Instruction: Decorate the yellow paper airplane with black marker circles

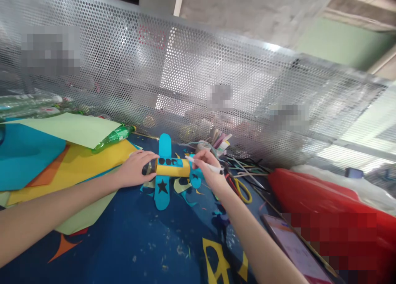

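Left hand [137, 168], fingers half-curled, clasps the yellow-and-blue paper toy plane [173, 171] on the scuffed blue table [123, 244]; right hand [212, 177] pinches a slim white pen [215, 169] above its tail [196, 179] — slack left hold could let it roll, skidding the tip.

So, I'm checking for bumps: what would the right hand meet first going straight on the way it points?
Led by the white pen, the right hand would probably meet the yellow-and-blue model airplane first, towards its tail end; exact depth is unclear here.
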Demonstrator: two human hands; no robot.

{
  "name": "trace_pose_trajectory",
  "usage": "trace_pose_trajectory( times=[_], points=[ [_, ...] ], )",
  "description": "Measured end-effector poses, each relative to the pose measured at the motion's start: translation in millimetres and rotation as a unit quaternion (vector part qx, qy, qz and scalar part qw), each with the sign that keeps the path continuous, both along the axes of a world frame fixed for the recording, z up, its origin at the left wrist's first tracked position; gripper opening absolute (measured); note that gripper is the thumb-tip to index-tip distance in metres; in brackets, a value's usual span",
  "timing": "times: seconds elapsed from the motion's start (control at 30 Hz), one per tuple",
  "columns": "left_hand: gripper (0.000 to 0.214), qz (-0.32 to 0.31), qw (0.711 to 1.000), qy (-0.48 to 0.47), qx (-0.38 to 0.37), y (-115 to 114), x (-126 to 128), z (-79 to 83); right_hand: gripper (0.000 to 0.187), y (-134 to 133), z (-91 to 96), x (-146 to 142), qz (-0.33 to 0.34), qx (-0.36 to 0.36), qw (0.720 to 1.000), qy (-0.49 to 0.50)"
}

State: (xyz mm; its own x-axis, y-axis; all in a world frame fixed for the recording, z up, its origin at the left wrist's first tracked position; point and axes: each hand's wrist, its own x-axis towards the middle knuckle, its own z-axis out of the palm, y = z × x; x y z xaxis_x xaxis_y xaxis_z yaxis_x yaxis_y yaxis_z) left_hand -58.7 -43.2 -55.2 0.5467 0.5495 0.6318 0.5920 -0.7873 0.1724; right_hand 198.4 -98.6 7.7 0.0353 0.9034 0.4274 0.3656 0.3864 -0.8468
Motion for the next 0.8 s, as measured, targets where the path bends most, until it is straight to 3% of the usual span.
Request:
trace_pose_trajectory(
  times=[0.23, 0.8],
  points=[
    [0.046, -0.014, 0.998, 0.031, 0.051, -1, 1, 0.3, 0.023, 2, -19.2, 0, 0.015, -0.029, 0.999, -0.018],
    [0.043, -0.027, 0.994, 0.057, 0.091, -5, 2, -0.5, 0.028, 1, -21.9, -6, -0.037, -0.032, 0.999, -0.018]
  ],
)
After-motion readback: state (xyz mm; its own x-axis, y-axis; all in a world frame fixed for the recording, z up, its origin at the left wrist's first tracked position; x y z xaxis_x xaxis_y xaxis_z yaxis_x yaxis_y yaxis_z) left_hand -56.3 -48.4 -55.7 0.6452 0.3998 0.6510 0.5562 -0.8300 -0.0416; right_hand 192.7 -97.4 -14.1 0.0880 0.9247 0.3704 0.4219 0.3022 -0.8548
